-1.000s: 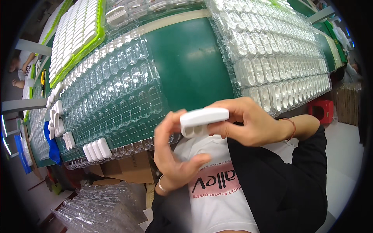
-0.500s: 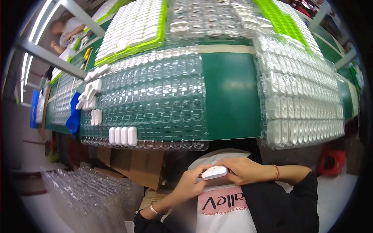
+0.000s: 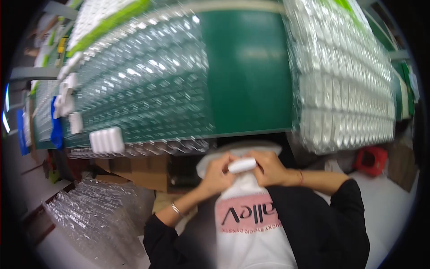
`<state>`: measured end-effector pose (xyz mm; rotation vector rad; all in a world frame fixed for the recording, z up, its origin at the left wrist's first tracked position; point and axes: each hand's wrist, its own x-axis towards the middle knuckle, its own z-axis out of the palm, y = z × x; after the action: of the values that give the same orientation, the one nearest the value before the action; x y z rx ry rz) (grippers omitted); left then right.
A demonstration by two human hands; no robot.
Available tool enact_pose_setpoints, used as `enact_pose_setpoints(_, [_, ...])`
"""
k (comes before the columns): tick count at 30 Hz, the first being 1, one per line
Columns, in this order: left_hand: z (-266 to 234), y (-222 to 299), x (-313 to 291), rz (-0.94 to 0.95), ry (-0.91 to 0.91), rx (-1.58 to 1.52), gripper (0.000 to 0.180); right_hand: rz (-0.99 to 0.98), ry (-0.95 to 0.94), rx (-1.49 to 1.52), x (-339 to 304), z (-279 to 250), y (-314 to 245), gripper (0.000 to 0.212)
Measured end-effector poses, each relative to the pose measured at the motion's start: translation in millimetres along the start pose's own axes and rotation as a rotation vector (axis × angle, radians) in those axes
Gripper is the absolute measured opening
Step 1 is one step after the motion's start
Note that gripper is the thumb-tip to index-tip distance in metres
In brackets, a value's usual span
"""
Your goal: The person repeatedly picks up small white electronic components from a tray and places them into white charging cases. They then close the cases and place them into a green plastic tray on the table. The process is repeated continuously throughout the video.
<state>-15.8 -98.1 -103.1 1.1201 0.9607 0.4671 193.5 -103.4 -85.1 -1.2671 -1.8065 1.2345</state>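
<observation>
White case (image 3: 242, 165): located in front of my shirt (image 3: 248, 244), just off the near edge of the green table (image 3: 248, 76). My left hand (image 3: 218, 172) grips its left end; my right hand (image 3: 272, 169) grips its right end, fingers of both closed on it. Motion blur obscures finer detail. To my left, four white pieces (image 3: 106, 140) stand side by side at the near edge of a clear tray (image 3: 148, 105). To my right, stacked clear trays (image 3: 309, 145) hold rows of white pieces.
</observation>
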Motion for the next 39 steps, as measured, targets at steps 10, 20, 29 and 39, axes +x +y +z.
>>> enact_pose_setpoints(10, [3, 94, 14, -0.340, -0.286, -0.472, 0.025, 0.362, -0.113, 0.732, -6, -61, -65, 0.022])
enact_pose_setpoints(20, [-1, 113, -8, 0.249, 0.044, -0.045, 0.049, 0.122, 0.057, 0.631, 3, -65, -62, 0.024])
enact_pose_setpoints(29, [-3, 128, -2, 0.402, 0.149, 0.038, 0.043, 0.076, 0.108, 0.501, 13, -62, -65, 0.025])
enact_pose_setpoints(39, [-11, 122, 0, 0.099, -0.102, -0.406, 0.041, -0.170, 0.113, 0.255, 21, -65, -58, 0.039])
